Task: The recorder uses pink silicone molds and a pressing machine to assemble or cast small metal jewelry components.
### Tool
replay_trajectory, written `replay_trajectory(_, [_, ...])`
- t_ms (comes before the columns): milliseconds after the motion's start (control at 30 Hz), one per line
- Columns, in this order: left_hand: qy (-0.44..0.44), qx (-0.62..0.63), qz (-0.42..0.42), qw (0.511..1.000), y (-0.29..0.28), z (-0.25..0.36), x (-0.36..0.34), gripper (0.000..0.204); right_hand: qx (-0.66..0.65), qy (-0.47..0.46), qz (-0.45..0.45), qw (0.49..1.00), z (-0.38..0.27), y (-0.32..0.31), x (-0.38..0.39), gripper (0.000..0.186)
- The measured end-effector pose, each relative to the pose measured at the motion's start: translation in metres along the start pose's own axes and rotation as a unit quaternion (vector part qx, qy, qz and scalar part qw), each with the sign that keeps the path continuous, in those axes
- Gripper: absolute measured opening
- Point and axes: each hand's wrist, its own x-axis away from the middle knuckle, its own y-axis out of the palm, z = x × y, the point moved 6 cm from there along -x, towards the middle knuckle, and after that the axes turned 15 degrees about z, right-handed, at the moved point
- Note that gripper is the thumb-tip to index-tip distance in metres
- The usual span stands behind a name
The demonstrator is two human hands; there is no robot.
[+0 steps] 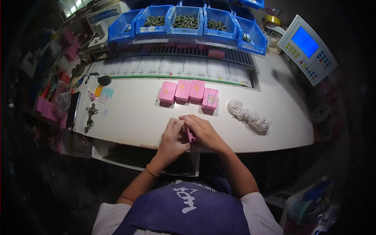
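Observation:
Close to the table's near edge, my left hand and my right hand are closed together around a small pink block. Only a narrow strip of it shows between the fingers, so its full shape is hidden. Just beyond my hands, several pink blocks stand side by side in an uneven row, some with a yellowish mark on top. The rightmost block has dark lines across it, perhaps bands, and sits a little nearer to me.
A twisted white cloth lies to the right. Blue bins with dark ring-shaped pieces line the back. A control panel with a blue screen stands at the far right. Dark metal pieces lie left; below the edge is an open drawer.

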Motion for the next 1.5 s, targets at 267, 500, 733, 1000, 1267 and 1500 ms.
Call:
replay_trajectory(267, [0.005,0.006,0.001,1.000,-0.005,-0.002,0.000,0.059,0.086,0.019,0.048,0.995,-0.008,-0.008,0.026,0.059])
replay_trajectory(500, [-0.048,0.044,-0.023,0.998,-0.001,-0.001,0.006,0.069,-0.134,0.082,0.155,0.975,-0.002,-0.013,0.042,0.049])
replay_trajectory(733, [-0.065,0.022,-0.002,0.998,-0.006,-0.005,0.017,0.071,-0.106,0.126,0.117,0.979,-0.012,-0.016,0.044,0.041])
replay_trajectory(1000, [-0.084,-0.041,0.081,0.992,-0.003,0.028,0.015,0.050,-0.040,0.052,0.150,0.987,-0.022,-0.016,0.048,0.040])
replay_trajectory(1267, [-0.034,-0.133,0.091,0.986,-0.002,0.025,0.011,0.041,-0.006,0.032,0.163,0.986,-0.027,-0.014,0.047,0.035])
replay_trajectory(1500, [-0.008,-0.103,0.131,0.986,-0.003,0.020,0.012,0.037,-0.060,0.029,0.160,0.985,-0.020,-0.013,0.047,0.037])
